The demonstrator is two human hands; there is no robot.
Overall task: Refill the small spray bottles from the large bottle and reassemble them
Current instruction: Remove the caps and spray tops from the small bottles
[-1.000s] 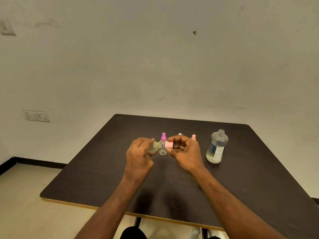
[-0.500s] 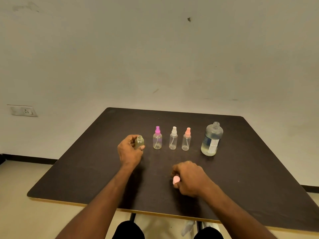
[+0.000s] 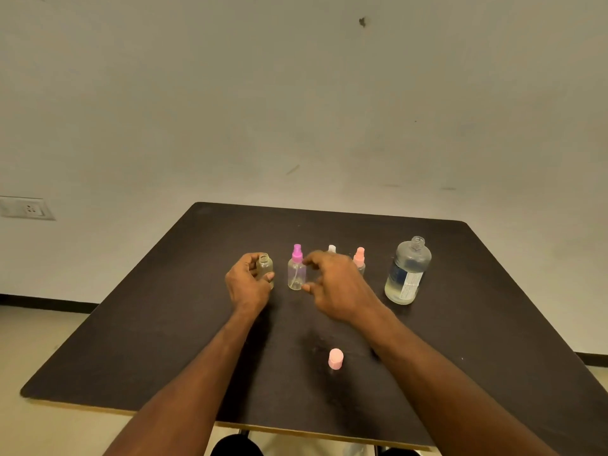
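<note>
Our left hand (image 3: pixel 248 284) wraps around a small uncapped bottle (image 3: pixel 265 266) standing upright on the dark counter (image 3: pixel 164 324), thumb across its front. Our right hand (image 3: pixel 335 286) hovers just beside it with fingers spread and curled, holding nothing, its fingertips close to the magenta-topped spray bottle (image 3: pixel 296 269). Behind that hand we see only the top of a white-topped spray bottle (image 3: pixel 332 248), and a peach-topped spray bottle (image 3: pixel 359 259) partly hidden. Farther right stands the large bottle (image 3: pixel 407 273), open at the neck and holding pale liquid in its lower part. A pink cap (image 3: pixel 335 358) sits alone on the counter nearer us, between our forearms, well apart from the row
</note>
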